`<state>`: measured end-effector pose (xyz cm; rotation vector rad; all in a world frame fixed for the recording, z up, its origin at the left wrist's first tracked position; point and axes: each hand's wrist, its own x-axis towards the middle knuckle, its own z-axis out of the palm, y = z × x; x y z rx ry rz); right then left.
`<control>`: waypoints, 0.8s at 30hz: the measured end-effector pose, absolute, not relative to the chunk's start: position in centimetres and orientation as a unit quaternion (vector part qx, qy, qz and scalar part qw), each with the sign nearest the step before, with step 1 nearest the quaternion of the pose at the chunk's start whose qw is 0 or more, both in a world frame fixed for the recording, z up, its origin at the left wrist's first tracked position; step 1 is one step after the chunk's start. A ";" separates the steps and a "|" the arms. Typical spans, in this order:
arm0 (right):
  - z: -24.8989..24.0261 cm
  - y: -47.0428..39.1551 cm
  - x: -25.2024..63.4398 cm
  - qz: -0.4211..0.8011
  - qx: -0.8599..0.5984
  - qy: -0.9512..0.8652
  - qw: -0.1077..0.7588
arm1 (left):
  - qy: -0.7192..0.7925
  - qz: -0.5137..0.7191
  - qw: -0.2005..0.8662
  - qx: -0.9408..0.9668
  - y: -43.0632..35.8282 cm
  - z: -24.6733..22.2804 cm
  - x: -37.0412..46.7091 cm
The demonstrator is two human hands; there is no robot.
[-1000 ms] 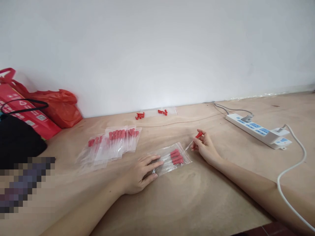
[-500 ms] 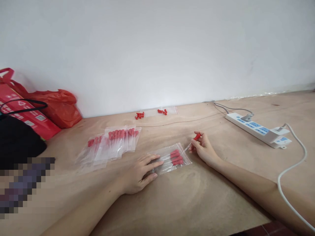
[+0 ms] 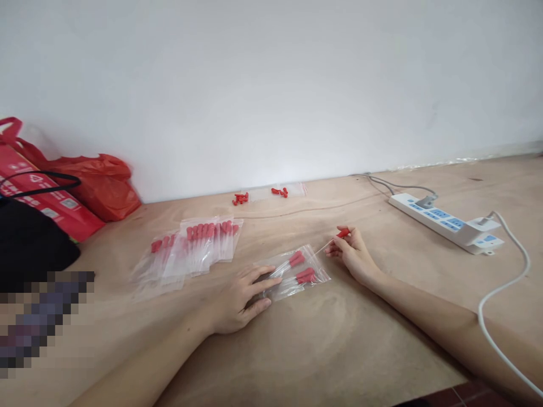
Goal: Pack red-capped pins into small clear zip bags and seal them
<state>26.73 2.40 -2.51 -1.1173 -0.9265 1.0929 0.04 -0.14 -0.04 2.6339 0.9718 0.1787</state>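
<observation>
A clear zip bag lies on the wooden table with several droppers inside, their red rubber bulbs toward the bag's right end. My left hand rests on the bag's left part with its fingers spread, covering the far ends of the tubes. To the right, my right hand pinches another dropper by its red bulb. Its thin clear tube slants down left, and the tip is at the bag's upper right edge. Whether the tip is inside the bag I cannot tell.
Filled zip bags overlap on the left. Loose red bulbs lie near the wall beside a bag of clear tubes. A power strip with a white cable is at right. Red bags stand far left.
The dropper in my right hand has tipped flatter, its tip now at the bag's edge. Inside the bag, the upper droppers have shifted up and apart from the lower ones. My left hand stays put.
</observation>
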 end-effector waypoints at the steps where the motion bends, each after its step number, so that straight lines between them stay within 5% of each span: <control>1: -2.5 2.4 26.7 0.473 -0.484 -0.404 0.615 | 0.340 0.066 0.162 0.924 -0.1 -0.1 0.0; 7: -3.5 1.9 25.6 0.494 -0.469 -0.448 0.578 | 0.333 0.075 0.157 0.927 -0.1 -0.1 0.1; 16: -2.6 1.9 26.5 0.529 -0.391 -0.646 0.386 | 0.336 0.076 0.153 0.926 -0.2 -0.2 0.0; 24: -3.3 2.8 25.7 0.577 -0.384 -0.601 0.399 | 0.328 0.074 0.149 0.930 0.0 -0.3 0.0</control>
